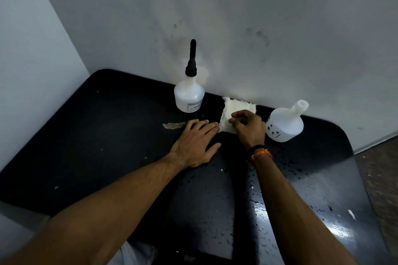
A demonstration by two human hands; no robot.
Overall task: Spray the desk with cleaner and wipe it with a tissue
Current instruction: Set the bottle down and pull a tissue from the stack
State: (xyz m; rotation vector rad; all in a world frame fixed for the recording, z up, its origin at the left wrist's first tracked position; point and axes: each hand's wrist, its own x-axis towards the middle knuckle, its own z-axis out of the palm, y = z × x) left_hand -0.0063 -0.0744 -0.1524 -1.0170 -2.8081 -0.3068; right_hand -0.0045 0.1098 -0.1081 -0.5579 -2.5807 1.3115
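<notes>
While left hand [195, 142] lies spread flat on desk [86, 135], right hand [247, 127] pinches tissue [233, 107] between two bottles.

So both arms are bare all the way up, no sleeves showing anywhere. The left hand [193, 144] has nothing on it, no rings, no watch, and the wrist behind it is plain too. The right hand [247, 127] is ringless as well, but just behind it on the wrist sit two bands: a black band [256, 147] nearest the hand, and right behind that an orange thread bracelet [261, 154] with a knotted, slightly frayed look.
</notes>
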